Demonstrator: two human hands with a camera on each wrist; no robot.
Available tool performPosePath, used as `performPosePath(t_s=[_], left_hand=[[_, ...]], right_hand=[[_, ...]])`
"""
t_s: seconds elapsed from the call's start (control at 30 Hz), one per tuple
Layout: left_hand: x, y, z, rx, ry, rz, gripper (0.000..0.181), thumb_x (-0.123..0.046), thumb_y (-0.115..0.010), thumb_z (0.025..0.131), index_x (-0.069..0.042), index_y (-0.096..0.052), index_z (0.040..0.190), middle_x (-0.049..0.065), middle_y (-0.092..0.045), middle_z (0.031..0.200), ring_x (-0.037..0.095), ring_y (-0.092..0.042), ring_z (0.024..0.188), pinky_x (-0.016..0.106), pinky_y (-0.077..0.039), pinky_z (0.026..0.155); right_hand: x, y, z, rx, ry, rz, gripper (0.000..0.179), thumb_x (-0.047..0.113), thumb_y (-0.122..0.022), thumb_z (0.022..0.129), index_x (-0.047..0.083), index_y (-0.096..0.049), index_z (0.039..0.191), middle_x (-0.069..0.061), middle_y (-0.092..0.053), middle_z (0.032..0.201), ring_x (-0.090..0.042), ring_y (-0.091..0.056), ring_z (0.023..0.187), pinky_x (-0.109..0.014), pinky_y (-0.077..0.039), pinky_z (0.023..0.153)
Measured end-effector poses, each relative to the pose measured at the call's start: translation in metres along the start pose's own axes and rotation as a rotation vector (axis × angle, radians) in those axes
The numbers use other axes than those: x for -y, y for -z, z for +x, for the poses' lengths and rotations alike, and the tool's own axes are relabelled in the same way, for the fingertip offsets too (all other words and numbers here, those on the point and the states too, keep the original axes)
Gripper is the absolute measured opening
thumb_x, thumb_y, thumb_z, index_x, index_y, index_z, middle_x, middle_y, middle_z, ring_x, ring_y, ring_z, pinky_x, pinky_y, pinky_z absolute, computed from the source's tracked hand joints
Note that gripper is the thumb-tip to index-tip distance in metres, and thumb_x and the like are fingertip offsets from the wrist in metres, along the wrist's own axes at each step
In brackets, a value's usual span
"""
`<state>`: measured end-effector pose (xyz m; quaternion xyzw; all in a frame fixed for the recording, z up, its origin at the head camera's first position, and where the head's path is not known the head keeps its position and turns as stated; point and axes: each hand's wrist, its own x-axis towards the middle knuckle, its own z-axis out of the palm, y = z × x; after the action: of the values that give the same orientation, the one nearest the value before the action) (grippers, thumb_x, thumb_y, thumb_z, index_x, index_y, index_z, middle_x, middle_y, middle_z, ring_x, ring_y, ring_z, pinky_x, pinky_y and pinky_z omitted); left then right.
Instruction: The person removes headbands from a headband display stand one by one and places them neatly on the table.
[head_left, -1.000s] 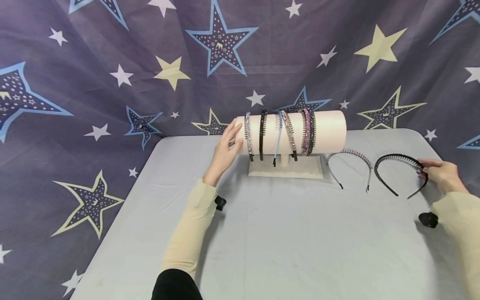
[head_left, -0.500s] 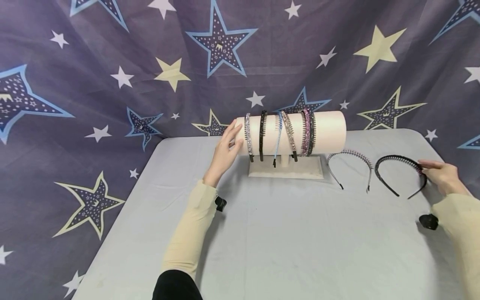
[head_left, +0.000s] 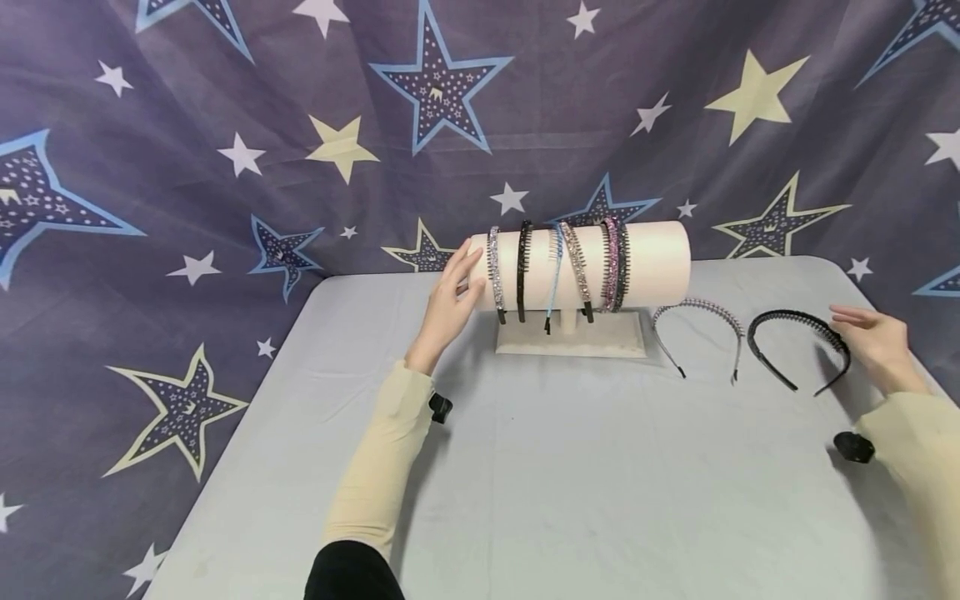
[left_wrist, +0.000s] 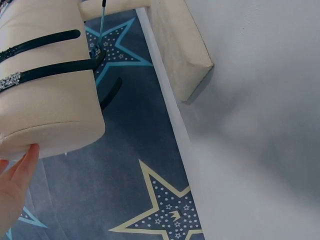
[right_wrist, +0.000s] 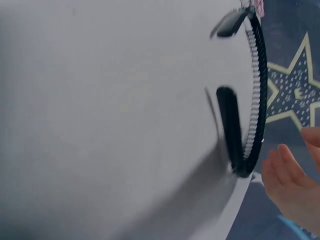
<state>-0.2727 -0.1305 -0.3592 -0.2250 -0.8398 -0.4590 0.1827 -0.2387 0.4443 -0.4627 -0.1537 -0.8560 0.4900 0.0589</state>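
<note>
My left hand (head_left: 446,312) rests with extended fingers against the left end of a cream cylindrical display stand (head_left: 660,262); in the left wrist view its fingertips (left_wrist: 33,150) touch the roll's end face. Several headbands circle the roll: a silver glittery one (head_left: 495,271), a black one (head_left: 522,271), a thin blue one (head_left: 557,271), and a pink one (head_left: 612,267) among others. My right hand (head_left: 877,346) is beside a black toothed headband (head_left: 761,354) lying on the table at the right. In the right wrist view, a gap shows between its loose fingers and that headband.
A greyish beaded headband (head_left: 700,305) lies on the table between the stand's base (head_left: 570,342) and the black headband. The pale cloth-covered table (head_left: 525,483) runs back to a dark star-patterned curtain (head_left: 420,192).
My right hand has let go of the black toothed headband and drawn slightly away from it, its fingers loosening. The left hand stays at the roll's end.
</note>
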Motion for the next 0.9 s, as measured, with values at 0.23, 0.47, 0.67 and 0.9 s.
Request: performPosePath(t_s=[0.23, 0.47, 0.67, 0.9], left_hand=[[0.0, 0.0, 0.0, 0.0, 0.011, 0.01, 0.043, -0.012, -0.05, 0.089, -0.011, -0.043, 0.132, -0.005, -0.024, 0.144, 0.014, -0.038, 0.122, 0.022, -0.044, 0.091], [0.0, 0.0, 0.0, -0.004, 0.01, 0.012, 0.043, -0.012, -0.05, 0.089, -0.012, -0.042, 0.132, -0.006, -0.023, 0.144, 0.014, -0.038, 0.122, 0.021, -0.043, 0.091], [0.001, 0.0, -0.001, -0.004, 0.01, 0.015, 0.043, -0.013, -0.049, 0.089, -0.012, -0.043, 0.132, -0.005, -0.024, 0.144, 0.014, -0.038, 0.122, 0.021, -0.044, 0.091], [0.002, 0.0, -0.001, -0.006, 0.005, 0.005, 0.043, -0.012, -0.049, 0.089, -0.011, -0.042, 0.132, -0.003, -0.024, 0.144, 0.015, -0.038, 0.122, 0.025, -0.044, 0.092]], right_hand=[[-0.024, -0.009, 0.029, -0.017, 0.077, -0.024, 0.045, 0.037, -0.052, 0.085, 0.022, -0.049, 0.128, 0.043, -0.047, 0.071, 0.021, -0.045, 0.07, -0.002, -0.038, 0.057], [-0.026, -0.024, 0.04, -0.075, 0.197, -0.028, 0.038, 0.036, -0.055, 0.085, 0.028, -0.054, 0.122, 0.038, -0.051, 0.084, 0.017, -0.049, 0.071, -0.002, -0.039, 0.058], [-0.011, -0.042, 0.04, -0.109, 0.335, 0.029, 0.036, 0.032, -0.058, 0.084, 0.023, -0.058, 0.119, 0.028, -0.058, 0.093, 0.013, -0.052, 0.079, -0.001, -0.04, 0.061], [0.092, -0.056, -0.038, -0.073, 0.415, 0.078, 0.034, 0.022, -0.056, 0.086, 0.009, -0.058, 0.117, 0.032, -0.055, 0.089, 0.016, -0.05, 0.078, 0.0, -0.038, 0.066]])
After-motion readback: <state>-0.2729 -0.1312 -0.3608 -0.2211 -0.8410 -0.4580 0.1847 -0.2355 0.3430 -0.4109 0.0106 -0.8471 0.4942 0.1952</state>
